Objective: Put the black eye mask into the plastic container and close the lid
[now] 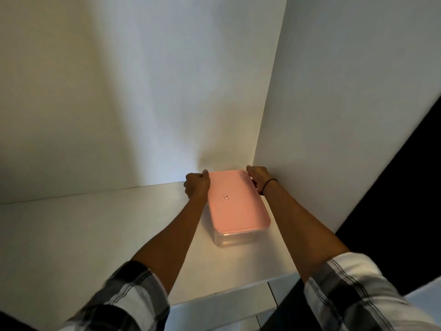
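Note:
A clear plastic container [232,239] with a pink lid [236,201] lies on a white shelf, its far end close to the corner of the back and right walls. The lid sits flat on the container. My left hand [196,185] grips the far left edge of the lid with curled fingers. My right hand [259,179] grips the far right edge, close to the right wall. The black eye mask is not visible; the walls of the container look pale and I cannot tell what is inside.
The white shelf surface [107,230] stretches to the left of the container. A white back wall [143,91] and a white side panel [334,115] enclose it. A dark gap [405,211] lies beyond the panel at right. The shelf's front edge [226,299] is near me.

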